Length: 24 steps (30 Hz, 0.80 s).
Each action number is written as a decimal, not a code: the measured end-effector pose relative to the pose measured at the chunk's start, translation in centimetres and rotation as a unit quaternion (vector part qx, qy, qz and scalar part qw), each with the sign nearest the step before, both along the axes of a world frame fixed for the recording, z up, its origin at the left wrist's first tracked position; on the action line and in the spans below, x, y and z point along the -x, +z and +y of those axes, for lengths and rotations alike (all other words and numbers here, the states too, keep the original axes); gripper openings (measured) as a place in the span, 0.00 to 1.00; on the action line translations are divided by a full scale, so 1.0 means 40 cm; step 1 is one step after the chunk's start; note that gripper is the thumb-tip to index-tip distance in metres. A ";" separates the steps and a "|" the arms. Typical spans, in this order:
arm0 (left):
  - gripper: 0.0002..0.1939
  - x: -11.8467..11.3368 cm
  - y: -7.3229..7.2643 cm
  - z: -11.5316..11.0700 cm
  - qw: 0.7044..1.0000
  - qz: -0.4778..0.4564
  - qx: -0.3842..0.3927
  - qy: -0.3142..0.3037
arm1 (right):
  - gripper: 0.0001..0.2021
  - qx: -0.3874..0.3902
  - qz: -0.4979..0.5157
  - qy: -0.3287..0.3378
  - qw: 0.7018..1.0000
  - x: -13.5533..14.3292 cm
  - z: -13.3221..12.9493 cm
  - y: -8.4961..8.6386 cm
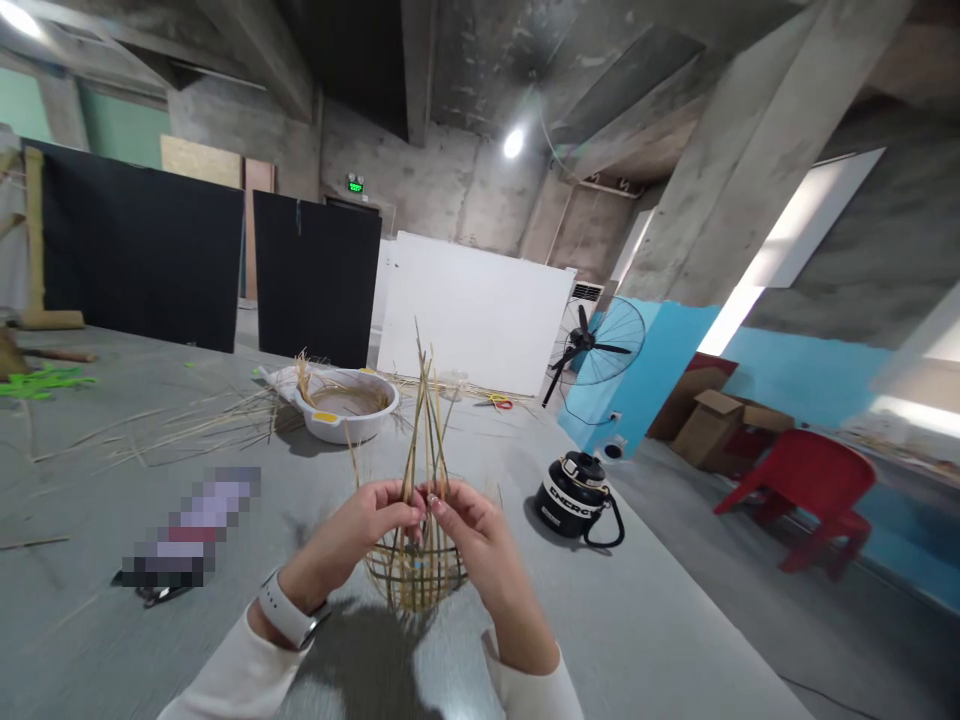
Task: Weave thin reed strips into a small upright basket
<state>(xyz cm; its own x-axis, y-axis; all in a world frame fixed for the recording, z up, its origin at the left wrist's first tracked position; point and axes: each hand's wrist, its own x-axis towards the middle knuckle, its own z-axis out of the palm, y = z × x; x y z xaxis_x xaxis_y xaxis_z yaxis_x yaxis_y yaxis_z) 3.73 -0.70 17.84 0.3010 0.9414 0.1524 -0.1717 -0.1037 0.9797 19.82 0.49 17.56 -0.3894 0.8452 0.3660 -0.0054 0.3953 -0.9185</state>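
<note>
In front of me on the grey table stands a partly woven basket (416, 585) of thin bamboo strips. Its rounded lower part has a few horizontal rings, and the long upright strips (425, 430) lean together into a point above. My left hand (382, 515), with a white watch on the wrist, pinches strips on the left side of the bundle. My right hand (469, 525) closes its thumb and fingers on strips at the right side. Both sets of fingertips meet near the middle, just above the rings. The exact strips between them are partly hidden.
A white basin (341, 425) holding strips stands behind, with loose strips (217, 415) to its left. A black bottle (574, 500) is at right. Red-handled scissors (496, 402) lie farther back. A pixelated object (199, 530) is at left. A red chair (806, 490) stands beyond the table.
</note>
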 end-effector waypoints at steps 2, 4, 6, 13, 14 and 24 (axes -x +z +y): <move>0.05 -0.002 0.002 -0.003 1.000 -0.007 0.000 0.007 | 0.08 -0.008 -0.003 -0.011 1.000 -0.001 -0.003 0.002; 0.06 -0.004 0.001 -0.004 1.000 -0.014 -0.007 0.012 | 0.08 -0.024 -0.001 -0.011 1.000 -0.002 -0.007 0.006; 0.07 -0.004 -0.001 -0.003 1.000 -0.018 -0.018 0.009 | 0.09 -0.039 0.001 -0.004 0.999 -0.002 -0.011 0.011; 0.06 0.002 0.003 -0.001 1.000 -0.022 -0.017 0.010 | 0.11 -0.040 -0.012 0.012 0.999 -0.004 -0.012 0.016; 0.05 0.001 0.004 -0.002 1.000 -0.022 -0.017 0.006 | 0.11 -0.038 -0.013 0.015 0.999 -0.003 -0.012 0.015; 0.11 -0.033 -0.029 0.009 0.996 -0.031 -0.053 0.058 | 0.07 -0.061 -0.038 -0.068 0.995 0.015 -0.021 0.014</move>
<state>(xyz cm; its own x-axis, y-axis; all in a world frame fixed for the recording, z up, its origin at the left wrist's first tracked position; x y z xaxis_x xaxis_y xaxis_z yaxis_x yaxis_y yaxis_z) 5.07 -0.33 16.69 0.1784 0.9471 0.2667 -0.2118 -0.2277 0.9504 19.21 -0.34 18.13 -0.3058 0.8428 0.4430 0.1240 0.4965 -0.8591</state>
